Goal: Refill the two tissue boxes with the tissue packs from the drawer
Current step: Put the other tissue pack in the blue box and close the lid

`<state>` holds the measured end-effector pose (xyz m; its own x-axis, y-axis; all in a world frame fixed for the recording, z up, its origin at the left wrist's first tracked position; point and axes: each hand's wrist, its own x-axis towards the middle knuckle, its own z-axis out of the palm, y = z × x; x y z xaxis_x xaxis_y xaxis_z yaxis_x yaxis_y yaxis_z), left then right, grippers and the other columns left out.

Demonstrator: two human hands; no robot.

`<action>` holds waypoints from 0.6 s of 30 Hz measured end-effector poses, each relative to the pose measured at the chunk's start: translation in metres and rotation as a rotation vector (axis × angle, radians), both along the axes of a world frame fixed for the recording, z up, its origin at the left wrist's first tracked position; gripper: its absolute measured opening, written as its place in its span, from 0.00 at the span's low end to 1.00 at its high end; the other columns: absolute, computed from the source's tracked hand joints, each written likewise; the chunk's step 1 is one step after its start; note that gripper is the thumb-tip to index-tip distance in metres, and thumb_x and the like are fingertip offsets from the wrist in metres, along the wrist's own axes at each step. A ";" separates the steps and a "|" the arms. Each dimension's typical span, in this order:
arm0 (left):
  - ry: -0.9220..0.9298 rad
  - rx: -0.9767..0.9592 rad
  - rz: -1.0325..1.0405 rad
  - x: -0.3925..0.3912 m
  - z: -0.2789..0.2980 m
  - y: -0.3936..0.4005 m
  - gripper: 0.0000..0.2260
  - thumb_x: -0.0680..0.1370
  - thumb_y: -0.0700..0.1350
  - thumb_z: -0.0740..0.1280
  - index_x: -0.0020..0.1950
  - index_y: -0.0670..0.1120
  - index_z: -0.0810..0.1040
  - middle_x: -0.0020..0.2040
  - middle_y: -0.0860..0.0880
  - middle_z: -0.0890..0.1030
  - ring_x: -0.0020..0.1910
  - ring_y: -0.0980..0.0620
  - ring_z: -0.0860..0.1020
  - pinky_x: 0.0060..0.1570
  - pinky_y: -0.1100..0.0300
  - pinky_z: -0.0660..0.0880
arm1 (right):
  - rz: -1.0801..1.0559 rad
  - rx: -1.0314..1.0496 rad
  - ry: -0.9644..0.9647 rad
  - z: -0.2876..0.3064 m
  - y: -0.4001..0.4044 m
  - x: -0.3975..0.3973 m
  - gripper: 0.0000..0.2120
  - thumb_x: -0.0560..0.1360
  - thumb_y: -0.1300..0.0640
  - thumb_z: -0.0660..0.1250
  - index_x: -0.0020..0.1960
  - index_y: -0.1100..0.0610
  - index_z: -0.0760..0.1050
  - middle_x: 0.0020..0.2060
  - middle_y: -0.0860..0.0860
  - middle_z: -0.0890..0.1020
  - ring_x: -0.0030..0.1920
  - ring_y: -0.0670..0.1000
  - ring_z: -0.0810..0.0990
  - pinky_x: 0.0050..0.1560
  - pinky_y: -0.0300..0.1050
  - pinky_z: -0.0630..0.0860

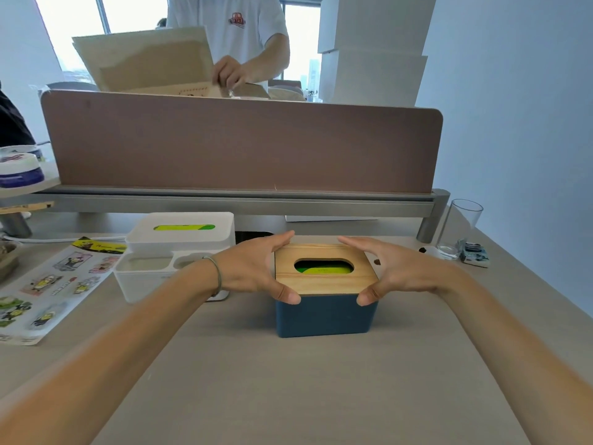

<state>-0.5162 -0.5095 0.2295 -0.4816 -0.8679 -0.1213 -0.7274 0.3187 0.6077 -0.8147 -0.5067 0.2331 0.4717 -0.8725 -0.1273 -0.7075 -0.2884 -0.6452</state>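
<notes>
Resting on the surface (pixel 288 380), the white tissue box (pixel 179 248) sits just left of our blue tissue box (pixel 324 316); our left grip (pixel 253 268) and right grip (pixel 394 271) clasp its wooden lid (pixel 324 284), green tissue pack (pixel 321 269) showing through the slot.

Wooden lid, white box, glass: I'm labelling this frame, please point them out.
wooden lid (pixel 324 283), head view, front strip of top
white box (pixel 144 284), head view, front wall
glass (pixel 462 226), head view, clear side wall

A pale grey-beige laminate desk (pixel 288 380) runs to a mauve-brown, round-cornered divider panel (pixel 240 146) on a grey metal rail (pixel 224 200), beyond the left grip (pixel 253 268) — bright daylit windows (pixel 80 27) behind it. Right of the right grip (pixel 401 271), a plain pale blue wall (pixel 513 123).
</notes>
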 end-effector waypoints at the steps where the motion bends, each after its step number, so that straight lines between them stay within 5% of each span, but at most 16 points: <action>1: -0.017 -0.005 -0.009 -0.001 0.000 0.001 0.56 0.66 0.53 0.82 0.83 0.52 0.48 0.80 0.55 0.62 0.75 0.57 0.64 0.67 0.68 0.56 | -0.002 0.002 -0.008 -0.001 0.000 0.001 0.53 0.63 0.54 0.84 0.79 0.41 0.57 0.74 0.38 0.62 0.72 0.41 0.61 0.63 0.32 0.59; 7: -0.033 0.020 -0.005 0.001 -0.009 0.000 0.55 0.68 0.55 0.80 0.83 0.55 0.45 0.80 0.55 0.61 0.75 0.53 0.64 0.66 0.67 0.58 | -0.017 0.038 -0.049 -0.007 0.000 -0.001 0.55 0.60 0.49 0.83 0.79 0.41 0.57 0.76 0.38 0.62 0.75 0.43 0.62 0.74 0.43 0.60; 12: -0.241 0.008 -0.022 -0.009 0.007 -0.008 0.56 0.67 0.62 0.78 0.83 0.51 0.47 0.81 0.52 0.61 0.75 0.49 0.66 0.73 0.56 0.64 | 0.004 0.039 0.096 -0.006 -0.002 -0.003 0.53 0.68 0.48 0.79 0.81 0.44 0.49 0.79 0.34 0.50 0.76 0.39 0.54 0.72 0.37 0.54; 14: -0.266 0.033 -0.049 -0.009 0.005 -0.006 0.53 0.68 0.63 0.75 0.83 0.51 0.47 0.83 0.52 0.55 0.76 0.48 0.65 0.75 0.52 0.63 | 0.031 0.072 0.138 -0.011 -0.001 -0.002 0.51 0.72 0.44 0.75 0.81 0.43 0.42 0.78 0.32 0.40 0.77 0.39 0.49 0.75 0.41 0.52; 18: -0.210 0.084 -0.058 -0.013 0.001 0.009 0.47 0.77 0.58 0.69 0.82 0.50 0.39 0.82 0.55 0.35 0.80 0.49 0.58 0.76 0.57 0.58 | 0.017 0.090 0.072 -0.016 0.014 0.011 0.48 0.75 0.41 0.69 0.80 0.42 0.37 0.76 0.34 0.31 0.78 0.41 0.41 0.74 0.43 0.50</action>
<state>-0.5294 -0.5001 0.2303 -0.4867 -0.8223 -0.2947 -0.8228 0.3183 0.4708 -0.8036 -0.4922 0.2169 0.4730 -0.8481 -0.2387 -0.7485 -0.2438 -0.6167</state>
